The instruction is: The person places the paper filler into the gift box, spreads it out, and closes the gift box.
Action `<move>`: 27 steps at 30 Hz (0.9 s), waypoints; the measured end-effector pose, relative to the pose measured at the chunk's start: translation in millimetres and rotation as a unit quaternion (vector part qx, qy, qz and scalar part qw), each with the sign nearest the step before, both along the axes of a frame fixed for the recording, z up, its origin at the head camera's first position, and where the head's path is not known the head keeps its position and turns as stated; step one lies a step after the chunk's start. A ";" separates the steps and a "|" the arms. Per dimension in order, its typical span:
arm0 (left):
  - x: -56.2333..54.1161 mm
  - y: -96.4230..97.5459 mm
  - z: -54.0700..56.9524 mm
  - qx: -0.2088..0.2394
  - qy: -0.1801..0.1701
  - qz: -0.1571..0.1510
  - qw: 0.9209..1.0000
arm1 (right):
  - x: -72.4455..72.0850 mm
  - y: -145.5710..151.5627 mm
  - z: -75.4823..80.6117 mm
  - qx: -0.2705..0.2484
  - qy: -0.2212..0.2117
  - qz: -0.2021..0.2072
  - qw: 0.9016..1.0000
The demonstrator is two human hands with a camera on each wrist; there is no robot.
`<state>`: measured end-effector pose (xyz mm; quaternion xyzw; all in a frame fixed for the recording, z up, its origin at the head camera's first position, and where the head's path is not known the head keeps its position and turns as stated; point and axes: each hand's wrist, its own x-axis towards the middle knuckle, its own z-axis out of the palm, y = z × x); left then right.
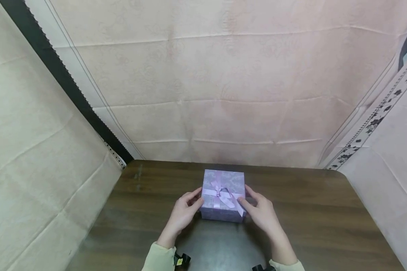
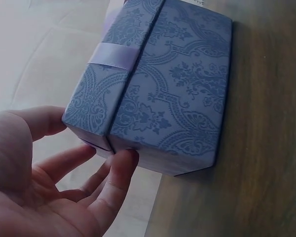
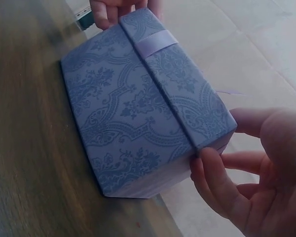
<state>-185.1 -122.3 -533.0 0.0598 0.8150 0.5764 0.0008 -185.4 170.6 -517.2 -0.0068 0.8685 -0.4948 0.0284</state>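
A lilac patterned gift box [image 1: 235,180] stands on the table, its lid tied with a pale purple ribbon bow [image 1: 224,194]. My left hand [image 1: 184,210] holds the box's left side. In the left wrist view its thumb touches the top corner of the lid [image 2: 89,94], and the fingertips [image 2: 130,157] lie at the seam below. On the opposite side, my right hand [image 1: 262,212] grips the box in the same way. The right wrist view shows its fingertips [image 3: 207,155] at the seam under the lid edge. The box's far side is hidden in both wrist views.
The dark wooden table [image 1: 139,210] has rounded far corners. Pale cloth [image 1: 224,75] hangs behind it and at both sides, with a black strip [image 1: 71,90] at left and a flowered border [image 1: 376,116] at right. A dark wrist device [image 1: 182,259] is on the left wrist.
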 end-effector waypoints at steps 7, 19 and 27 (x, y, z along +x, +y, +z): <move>-1.1 3.1 -0.4 -0.009 -0.001 -0.009 1.000 | -2.2 6.0 0.4 0.050 0.021 0.005 0.999; -1.2 4.3 -0.5 -0.022 -0.008 -0.002 1.000 | -0.6 6.0 -0.8 0.048 0.013 0.014 0.999; -15.0 -17.6 4.3 -0.070 0.046 0.001 0.996 | -13.3 23.8 2.4 0.076 0.081 -0.001 0.994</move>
